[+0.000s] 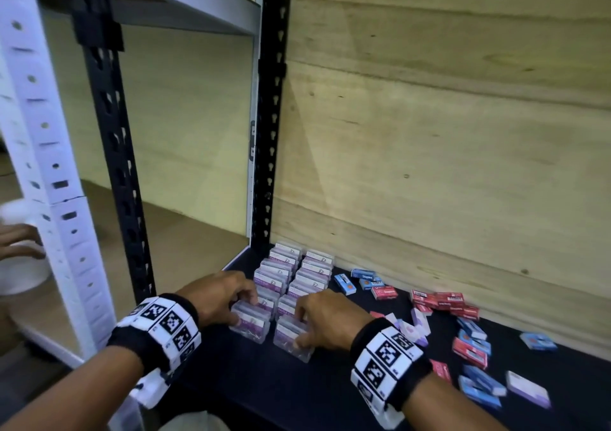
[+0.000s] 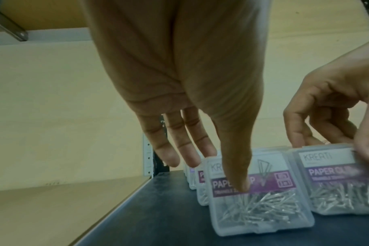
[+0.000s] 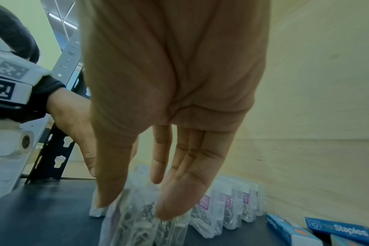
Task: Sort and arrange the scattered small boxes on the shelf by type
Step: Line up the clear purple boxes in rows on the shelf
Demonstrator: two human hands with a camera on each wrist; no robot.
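Clear plastic paper clip boxes with purple labels stand in two rows [image 1: 297, 272] on the black shelf [image 1: 264, 391], close to the left post. My left hand [image 1: 244, 310] pinches the front box of the left row [image 1: 249, 330], thumb on its face and fingers behind its top edge. The left wrist view shows that box [image 2: 261, 208] with the thumb across its label. My right hand [image 1: 302, 331] grips the front box of the right row [image 1: 292, 348] the same way. In the right wrist view, that hand [image 3: 137, 206] straddles the blurred box [image 3: 137, 224].
Blue staple boxes [image 1: 363, 275] and red ones [image 1: 439, 298] lie scattered to the right, with a few purple-white boxes [image 1: 416, 328] among them. A plywood wall [image 1: 429, 166] backs the shelf. A black upright [image 1: 271, 100] stands at the rows' far end. Another person's hand [image 1: 20, 239] shows at far left.
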